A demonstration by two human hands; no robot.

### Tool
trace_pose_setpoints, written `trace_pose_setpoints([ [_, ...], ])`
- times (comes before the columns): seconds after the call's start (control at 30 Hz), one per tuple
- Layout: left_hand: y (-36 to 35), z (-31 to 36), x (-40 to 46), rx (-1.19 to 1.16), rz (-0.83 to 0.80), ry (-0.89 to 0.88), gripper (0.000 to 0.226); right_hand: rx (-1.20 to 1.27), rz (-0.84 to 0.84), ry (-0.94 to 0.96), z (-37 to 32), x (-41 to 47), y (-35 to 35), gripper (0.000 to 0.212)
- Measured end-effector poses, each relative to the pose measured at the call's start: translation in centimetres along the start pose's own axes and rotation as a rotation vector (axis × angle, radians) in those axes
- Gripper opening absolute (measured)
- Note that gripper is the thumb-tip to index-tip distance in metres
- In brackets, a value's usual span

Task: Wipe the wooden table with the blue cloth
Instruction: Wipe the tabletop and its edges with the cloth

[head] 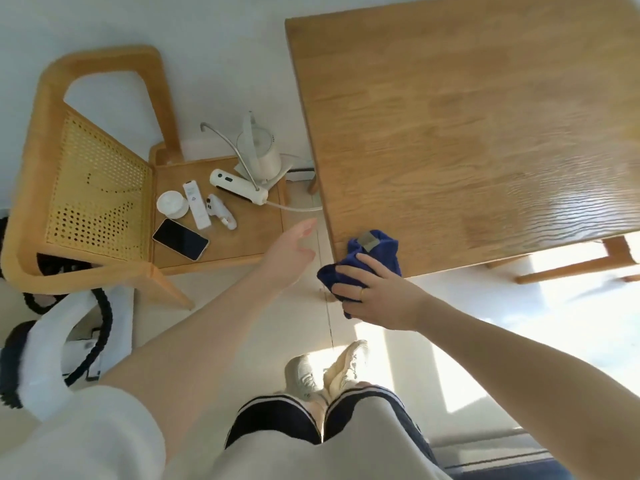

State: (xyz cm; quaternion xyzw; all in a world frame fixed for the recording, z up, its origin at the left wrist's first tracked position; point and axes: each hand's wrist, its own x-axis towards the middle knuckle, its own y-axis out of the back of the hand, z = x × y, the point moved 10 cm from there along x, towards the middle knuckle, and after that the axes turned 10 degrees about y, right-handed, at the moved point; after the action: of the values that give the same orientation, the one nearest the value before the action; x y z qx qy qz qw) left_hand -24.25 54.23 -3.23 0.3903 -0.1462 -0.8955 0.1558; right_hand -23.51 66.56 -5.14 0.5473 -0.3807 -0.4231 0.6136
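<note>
The wooden table (467, 126) fills the upper right, its near left corner towards me. A bunched blue cloth (375, 252) with a small grey tag lies on that corner and hangs partly over the edge. My right hand (374, 292) grips the cloth from the near side, fingers curled over it, a ring on one finger. My left hand (292, 252) hovers open in the air to the left of the table corner, above the floor, holding nothing.
A wooden chair (86, 188) with a cane back stands at the left; on its seat lie a phone (180, 239), a white kettle (258, 150), a white pump device (239, 186), a round white lid and small white items. Bags sit on the floor lower left. My feet (325, 372) stand below.
</note>
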Motion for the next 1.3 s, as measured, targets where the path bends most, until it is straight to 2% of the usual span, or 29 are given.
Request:
trace_pose_setpoints([
  [0.07, -0.3, 0.8, 0.3, 0.010, -0.009, -0.003, 0.062, -0.040, 0.016, 0.029, -0.2, -0.4, 0.0, 0.021],
  [0.13, -0.9, 1.4, 0.6, 0.019, -0.047, -0.013, 0.062, -0.032, -0.009, -0.043, 0.3, -0.8, -0.4, 0.031],
  [0.23, -2.3, 2.1, 0.3, 0.060, -0.172, -0.044, 0.058, 0.043, 0.066, -0.379, 1.6, -2.6, -0.5, 0.050],
  [0.37, -2.8, 1.9, 0.3, 0.128, -0.304, -0.081, 0.055, 0.088, 0.135, -0.841, 0.1, -4.6, -1.1, 0.026],
  [0.4, -2.9, 1.6, 0.6, 0.141, -0.327, -0.085, 0.055, 0.149, 0.172, -0.976, -0.4, -4.8, -1.4, 0.027],
  [0.5, -3.2, 0.9, 1.9, 0.159, -0.355, -0.082, 0.059, 0.480, 0.349, -1.383, -0.9, -4.1, -3.3, 0.057],
  [0.57, -3.2, 0.7, 2.5, 0.108, -0.348, -0.061, 0.067, 0.574, 0.448, -1.617, -0.2, -3.2, -3.4, 0.071],
  [0.67, -3.3, 0.4, 3.8, 0.024, -0.299, -0.002, 0.074, 0.685, 0.694, -1.926, 0.2, -2.9, -2.9, 0.072],
  [0.77, -3.9, 1.2, 4.5, 0.015, -0.263, 0.026, 0.075, 0.767, 1.036, -2.174, -0.1, -3.9, -3.2, 0.068],
  [0.8, -4.1, 1.3, 4.8, 0.013, -0.255, 0.023, 0.075, 0.778, 1.103, -2.262, 0.1, -4.3, -3.3, 0.071],
  [0.87, -4.5, 1.5, 5.3, 0.048, -0.229, -0.006, 0.077, 0.786, 1.113, -2.411, 1.0, -5.6, -3.4, 0.074],
  [0.93, -4.9, 1.9, 5.1, 0.120, -0.207, -0.021, 0.083, 0.759, 1.079, -2.470, 2.0, -7.6, -3.6, 0.071],
  [1.1, -5.6, 1.8, 5.0, 0.221, -0.163, 0.038, 0.103, 0.606, 1.131, -2.412, 4.2, -13.2, -3.4, 0.060],
  [1.23, -5.9, 1.2, 5.8, 0.267, -0.105, 0.055, 0.108, 0.653, 1.142, -2.414, 5.9, -17.6, -3.2, 0.060],
  [1.3, -5.9, 1.3, 5.8, 0.312, -0.066, 0.059, 0.109, 0.671, 1.060, -2.429, 6.0, -17.7, -3.0, 0.059],
])
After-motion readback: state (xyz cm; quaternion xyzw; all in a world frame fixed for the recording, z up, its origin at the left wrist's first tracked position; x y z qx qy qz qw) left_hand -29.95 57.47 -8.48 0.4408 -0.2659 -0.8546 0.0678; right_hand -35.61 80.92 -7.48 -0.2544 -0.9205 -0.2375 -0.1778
